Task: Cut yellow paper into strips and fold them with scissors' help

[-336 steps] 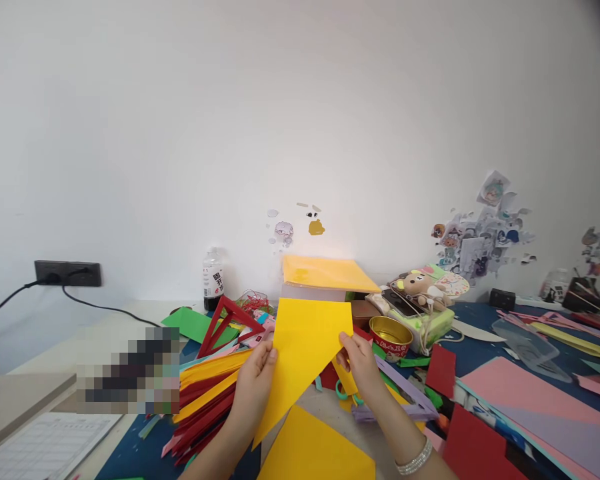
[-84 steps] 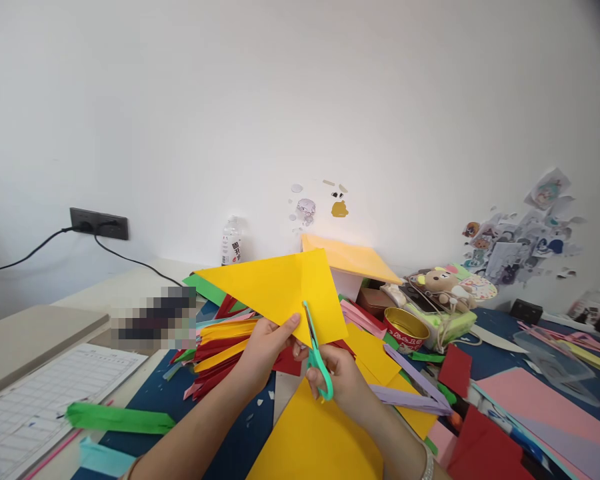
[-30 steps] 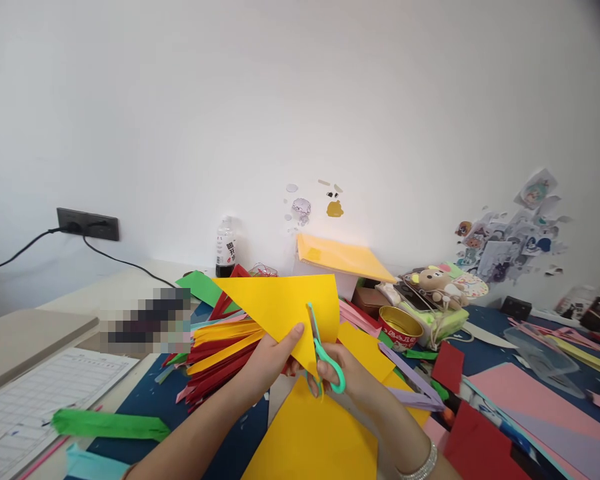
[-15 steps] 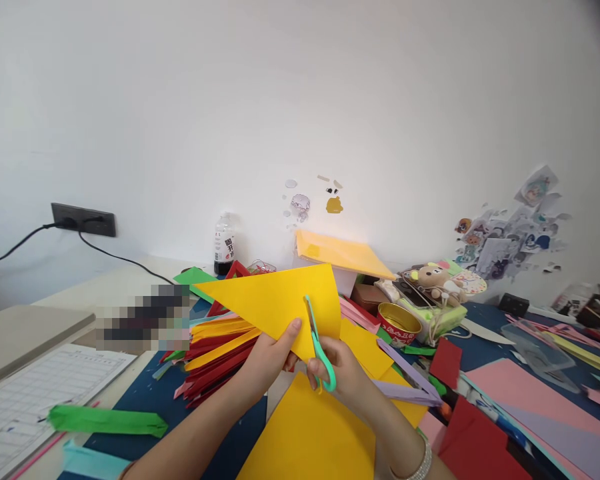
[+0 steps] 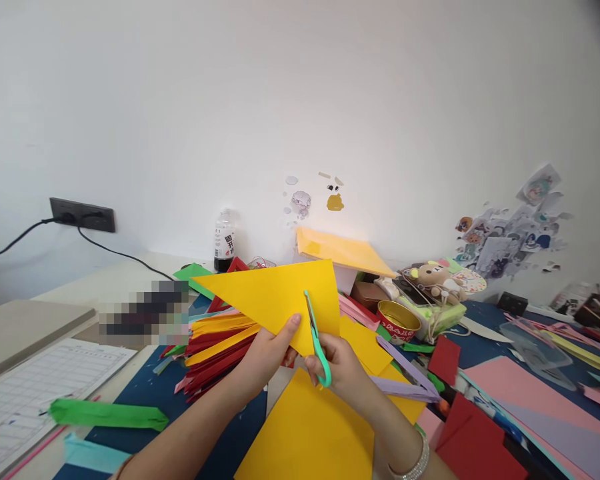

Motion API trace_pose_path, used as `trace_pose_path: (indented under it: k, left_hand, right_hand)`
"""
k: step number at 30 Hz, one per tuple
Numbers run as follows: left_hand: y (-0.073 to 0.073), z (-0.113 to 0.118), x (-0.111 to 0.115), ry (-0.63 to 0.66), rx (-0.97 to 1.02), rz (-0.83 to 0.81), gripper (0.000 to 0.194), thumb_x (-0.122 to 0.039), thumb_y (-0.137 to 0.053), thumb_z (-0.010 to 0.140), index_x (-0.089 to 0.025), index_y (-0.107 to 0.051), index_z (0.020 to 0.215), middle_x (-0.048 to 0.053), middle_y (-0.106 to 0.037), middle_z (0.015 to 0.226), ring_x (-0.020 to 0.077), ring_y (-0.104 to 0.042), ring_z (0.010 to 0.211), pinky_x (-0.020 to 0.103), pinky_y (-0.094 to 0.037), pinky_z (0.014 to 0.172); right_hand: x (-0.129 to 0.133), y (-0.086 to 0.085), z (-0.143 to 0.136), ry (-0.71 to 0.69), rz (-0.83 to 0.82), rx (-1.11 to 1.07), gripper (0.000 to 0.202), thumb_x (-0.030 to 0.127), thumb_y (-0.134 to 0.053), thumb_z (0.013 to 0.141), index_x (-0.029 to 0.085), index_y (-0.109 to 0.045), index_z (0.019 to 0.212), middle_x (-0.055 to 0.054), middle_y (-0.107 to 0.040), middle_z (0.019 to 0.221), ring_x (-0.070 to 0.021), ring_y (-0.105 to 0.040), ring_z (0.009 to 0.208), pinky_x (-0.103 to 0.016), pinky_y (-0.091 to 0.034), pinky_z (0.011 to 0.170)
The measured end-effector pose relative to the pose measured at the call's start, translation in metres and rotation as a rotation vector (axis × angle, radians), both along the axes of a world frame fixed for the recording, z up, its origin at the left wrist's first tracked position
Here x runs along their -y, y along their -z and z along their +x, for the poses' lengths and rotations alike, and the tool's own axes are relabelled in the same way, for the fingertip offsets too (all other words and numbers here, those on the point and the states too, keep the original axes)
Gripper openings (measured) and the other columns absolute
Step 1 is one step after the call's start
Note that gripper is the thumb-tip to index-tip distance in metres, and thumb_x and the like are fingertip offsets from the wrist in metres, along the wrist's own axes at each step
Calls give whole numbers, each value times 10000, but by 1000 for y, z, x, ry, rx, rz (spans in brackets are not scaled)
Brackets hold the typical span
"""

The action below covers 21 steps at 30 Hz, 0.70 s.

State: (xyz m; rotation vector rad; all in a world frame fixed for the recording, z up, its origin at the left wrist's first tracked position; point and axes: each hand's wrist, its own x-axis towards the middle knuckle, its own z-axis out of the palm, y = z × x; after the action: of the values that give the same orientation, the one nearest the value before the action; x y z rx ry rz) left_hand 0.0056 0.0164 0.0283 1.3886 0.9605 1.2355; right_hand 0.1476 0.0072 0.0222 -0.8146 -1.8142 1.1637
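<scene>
My left hand [image 5: 275, 343] grips a yellow sheet of paper [image 5: 270, 290] by its lower edge, thumb on top. The sheet is held up above the table and tapers to a point at the left. In my right hand [image 5: 335, 360] are scissors [image 5: 322, 357] with mint-green handles, my fingers closed round the loops. Their blades lie across the right part of the sheet, pointing up and slightly left, and look nearly closed. Beneath my hands lies another yellow sheet [image 5: 310, 427]. Left of my left hand is a pile of red and yellow folded paper strips [image 5: 215, 357].
A bottle [image 5: 225, 241] stands by the wall at the back. A red and gold tin [image 5: 399, 321] sits right of my hands, near a plush bear [image 5: 433, 280]. Red paper [image 5: 473, 440] and pink paper [image 5: 525, 380] lie at right, a green folded strip [image 5: 107, 414] at left.
The scissor blades have closed further on the yellow sheet, and the handle loops have come together. The right part of the sheet looks flatter. My left hand has barely moved.
</scene>
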Motion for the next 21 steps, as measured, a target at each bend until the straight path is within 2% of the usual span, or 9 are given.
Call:
trace_pose_path:
  k: [9,21]
  left_hand:
    - [6,-1,-5,97,-41,26,476,-595,-441,720,-215,-386,438,-59,-328,304,82,-307,315,237,-282,385]
    - [13,2,-9,165,40,4,488,-574,-409,757,-220,-333,429,-85,-262,286,56,-240,275,224,-265,346]
  right_hand:
    - [0,-1,2,-23,-50,-46,401,557,-575,698,165,-491,701,40,-480,532,-87,-438,462,-220,-359,457]
    - [-5,6,0,25,-10,-37,416,574,-569,693,169,-477,666,46,-471,501,-83,-434,434,-215,-346,428]
